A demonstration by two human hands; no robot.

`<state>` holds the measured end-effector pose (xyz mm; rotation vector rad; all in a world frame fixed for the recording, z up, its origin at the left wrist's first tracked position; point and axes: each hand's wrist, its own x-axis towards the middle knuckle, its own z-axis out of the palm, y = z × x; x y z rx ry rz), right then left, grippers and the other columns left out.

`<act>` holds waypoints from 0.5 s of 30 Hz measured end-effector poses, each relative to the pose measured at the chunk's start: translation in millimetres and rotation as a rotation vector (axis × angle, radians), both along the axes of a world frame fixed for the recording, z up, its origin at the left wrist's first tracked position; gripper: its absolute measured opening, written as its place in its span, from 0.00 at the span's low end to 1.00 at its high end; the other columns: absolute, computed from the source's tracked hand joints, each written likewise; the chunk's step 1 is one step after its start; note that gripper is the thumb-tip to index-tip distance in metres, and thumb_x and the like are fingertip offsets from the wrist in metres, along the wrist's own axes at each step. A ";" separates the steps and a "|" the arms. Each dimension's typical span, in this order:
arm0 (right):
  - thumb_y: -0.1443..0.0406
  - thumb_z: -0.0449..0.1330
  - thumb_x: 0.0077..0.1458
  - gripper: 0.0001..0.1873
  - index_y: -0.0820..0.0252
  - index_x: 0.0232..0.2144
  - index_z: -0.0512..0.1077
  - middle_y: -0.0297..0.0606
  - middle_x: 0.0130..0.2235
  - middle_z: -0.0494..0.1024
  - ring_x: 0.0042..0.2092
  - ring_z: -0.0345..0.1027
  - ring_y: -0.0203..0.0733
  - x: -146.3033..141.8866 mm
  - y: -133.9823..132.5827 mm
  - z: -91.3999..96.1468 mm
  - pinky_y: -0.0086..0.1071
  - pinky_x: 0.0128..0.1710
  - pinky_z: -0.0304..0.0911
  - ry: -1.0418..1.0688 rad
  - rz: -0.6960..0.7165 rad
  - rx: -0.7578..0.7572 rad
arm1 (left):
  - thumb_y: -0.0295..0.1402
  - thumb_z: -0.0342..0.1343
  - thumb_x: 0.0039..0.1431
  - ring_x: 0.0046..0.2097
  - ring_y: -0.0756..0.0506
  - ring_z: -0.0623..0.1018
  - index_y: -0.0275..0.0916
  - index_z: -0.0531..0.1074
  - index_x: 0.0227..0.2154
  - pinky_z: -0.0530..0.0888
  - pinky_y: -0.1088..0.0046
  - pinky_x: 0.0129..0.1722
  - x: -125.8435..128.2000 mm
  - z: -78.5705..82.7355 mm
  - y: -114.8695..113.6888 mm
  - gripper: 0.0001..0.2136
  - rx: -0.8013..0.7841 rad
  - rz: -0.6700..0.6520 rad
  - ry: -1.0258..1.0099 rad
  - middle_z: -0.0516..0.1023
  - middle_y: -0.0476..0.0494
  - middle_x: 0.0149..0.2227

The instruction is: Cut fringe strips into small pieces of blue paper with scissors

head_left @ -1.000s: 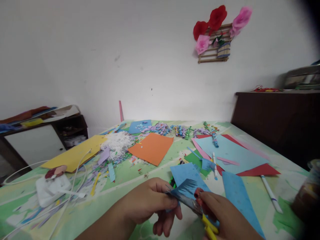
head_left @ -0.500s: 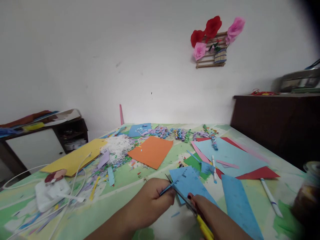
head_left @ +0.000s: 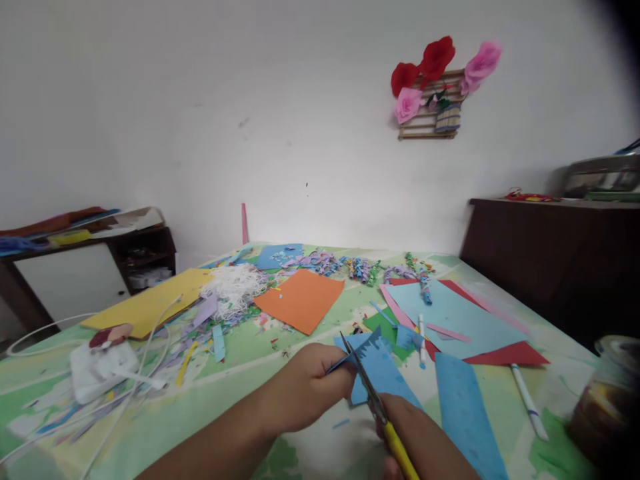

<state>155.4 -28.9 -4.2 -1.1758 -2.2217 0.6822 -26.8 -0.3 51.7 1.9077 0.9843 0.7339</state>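
Observation:
My left hand (head_left: pixel 315 381) pinches a narrow blue paper strip (head_left: pixel 371 342) between thumb and fingers. One edge of the strip is cut into a fringe. In my right hand (head_left: pixel 406 417) are scissors (head_left: pixel 399 451) with yellow handles, their blades pointing up and left at the strip beside my left fingertips. My right fingers are partly hidden behind the handles. Beneath both hands lies a blue paper sheet (head_left: pixel 390 377), with a small blue scrap (head_left: pixel 341 423) on the cloth nearby. A longer blue paper piece (head_left: pixel 467 407) lies to the right of my right hand.
An orange sheet (head_left: pixel 303 300), white shredded strands (head_left: pixel 235 290) and a yellow sheet (head_left: pixel 150 301) cover the left and middle. Red and light blue sheets (head_left: pixel 465 317) lie right, near a white marker (head_left: pixel 529 403). A jar (head_left: pixel 607 400) stands at the right edge; a white cable (head_left: pixel 145 373) crosses the left.
The scissors have turned more upright, their blades now beside the strip's fringed part. My left hand has tilted the strip so its fringe shows more. The view has shifted slightly.

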 end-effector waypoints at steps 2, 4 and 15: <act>0.66 0.53 0.40 0.17 0.58 0.37 0.66 0.42 0.35 0.73 0.35 0.66 0.47 0.8 1.7 -2.3 0.35 0.35 0.61 -0.015 -0.013 0.015 | 0.27 0.42 0.48 0.22 0.55 0.61 0.36 0.60 0.15 0.59 0.81 0.22 1.1 1.6 2.9 0.10 -0.054 0.007 0.014 0.61 0.54 0.17; 0.65 0.53 0.41 0.17 0.57 0.37 0.65 0.40 0.33 0.73 0.33 0.66 0.46 2.3 5.8 -10.2 0.34 0.33 0.61 0.028 -0.019 0.058 | 0.30 0.43 0.49 0.19 0.55 0.60 0.36 0.60 0.14 0.57 0.80 0.19 2.3 3.0 6.8 0.11 -0.142 0.016 0.015 0.59 0.55 0.15; 0.43 0.41 0.48 0.27 0.57 0.33 0.61 0.34 0.25 0.65 0.26 0.60 0.41 3.7 29.1 -35.7 0.32 0.25 0.58 0.185 0.004 0.247 | 0.36 0.50 0.35 0.10 0.58 0.48 0.37 0.59 0.09 0.45 0.82 0.10 24.0 15.2 25.6 0.10 -0.633 -0.253 -0.299 0.49 0.59 0.05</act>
